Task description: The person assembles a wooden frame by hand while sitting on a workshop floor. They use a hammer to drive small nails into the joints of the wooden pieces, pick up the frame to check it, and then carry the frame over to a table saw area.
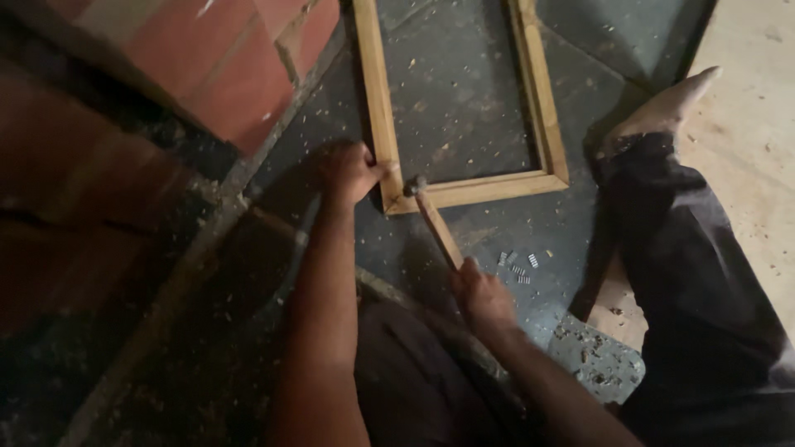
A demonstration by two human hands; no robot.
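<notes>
Since left hand (349,172) pinches frame corner (396,199) beside hammer (431,217) head, mis-hit could crush fingers; right hand (479,291) wrapped low on handle; glancing blow likely.

dark dusty floor (464,91); wooden frame (542,124) lies flat on it, small metal staples (517,265) just right of the right hand's fingers (472,277).

A red brick wall (240,66) stands beyond small metal strips (517,266) lying on the dark floor (464,91).
</notes>
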